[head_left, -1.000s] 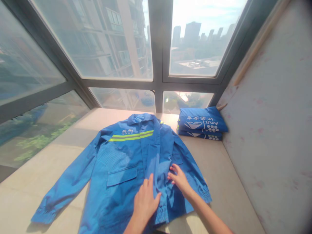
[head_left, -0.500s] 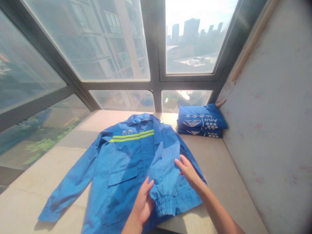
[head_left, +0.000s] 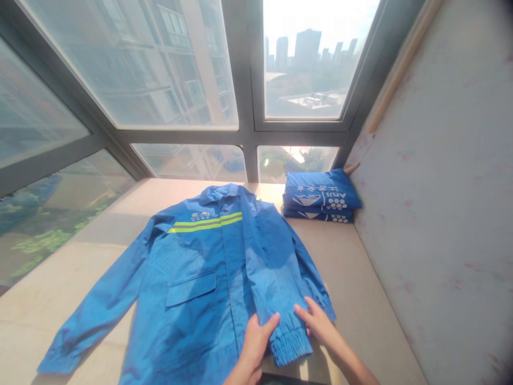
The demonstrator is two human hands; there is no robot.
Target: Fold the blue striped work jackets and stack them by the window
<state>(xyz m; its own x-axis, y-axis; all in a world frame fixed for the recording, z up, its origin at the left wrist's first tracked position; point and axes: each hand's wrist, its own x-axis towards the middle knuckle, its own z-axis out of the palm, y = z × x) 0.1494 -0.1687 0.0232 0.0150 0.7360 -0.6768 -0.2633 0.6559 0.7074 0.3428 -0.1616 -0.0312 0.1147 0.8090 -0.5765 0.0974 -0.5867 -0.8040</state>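
Observation:
A blue jacket [head_left: 192,256] with a yellow-green stripe across the chest lies spread on the pale surface, collar toward the window. Its right-hand front is folded over toward the middle, and the gathered elastic hem there lies near the front edge. My left hand [head_left: 256,342] pinches the folded cloth just left of the elastic part. On the other side of that part, my right hand [head_left: 318,321] grips the cloth edge between thumb and fingers. Both sleeves reach outward, one to the lower left, one under my right hand's side.
Folded blue garments with white print [head_left: 320,195] are stacked at the back right, beside the wall [head_left: 433,214]. Grey window frames [head_left: 248,139] border the pale surface [head_left: 360,278] at the back and left.
Both hands have moved down toward the front edge, drawing the folded cloth flatter and lower. The view has shifted slightly, so the jacket and stack appear further left.

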